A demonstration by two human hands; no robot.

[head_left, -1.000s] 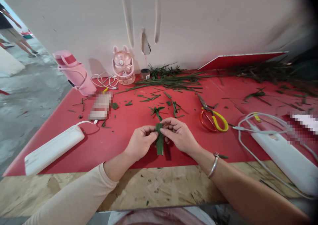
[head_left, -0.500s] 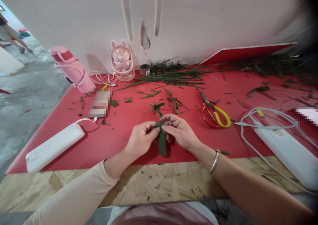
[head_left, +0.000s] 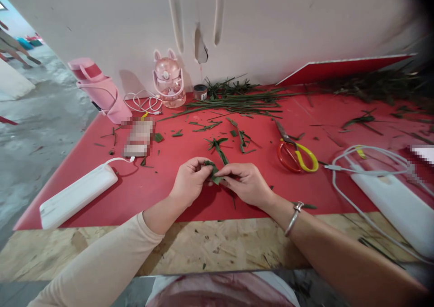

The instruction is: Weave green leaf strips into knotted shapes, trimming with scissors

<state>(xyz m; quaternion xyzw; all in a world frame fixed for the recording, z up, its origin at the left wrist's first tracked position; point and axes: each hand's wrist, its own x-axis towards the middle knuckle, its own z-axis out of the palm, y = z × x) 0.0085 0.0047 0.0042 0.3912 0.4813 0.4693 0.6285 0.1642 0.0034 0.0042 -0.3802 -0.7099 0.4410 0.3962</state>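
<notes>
Between my two hands is a green leaf strip [head_left: 214,177], bent and partly covered by fingers. My left hand [head_left: 191,180] pinches its left end between thumb and fingers. On the other side my right hand [head_left: 242,182], with a silver bangle at the wrist, pinches the strip's right edge. Just beyond the fingers, a green woven leaf piece [head_left: 219,148] with a star-like top lies on the red tabletop [head_left: 152,198]. Whether its lower end joins the strip I cannot tell. Scissors [head_left: 294,153] with red and yellow handles rest to the right.
A white power bank [head_left: 79,196] and a blurred phone [head_left: 139,137] lie left; another power bank [head_left: 393,212] with looped cable is right. A pink flask [head_left: 101,92], a clear pink bottle [head_left: 168,83], a small tin [head_left: 200,92] and long green stems [head_left: 240,103] stand or lie at the back.
The leaf strip hung straight down from my fingers before; now it is bent up and sideways between them. My hands have shifted slightly apart. The whole view has moved a little.
</notes>
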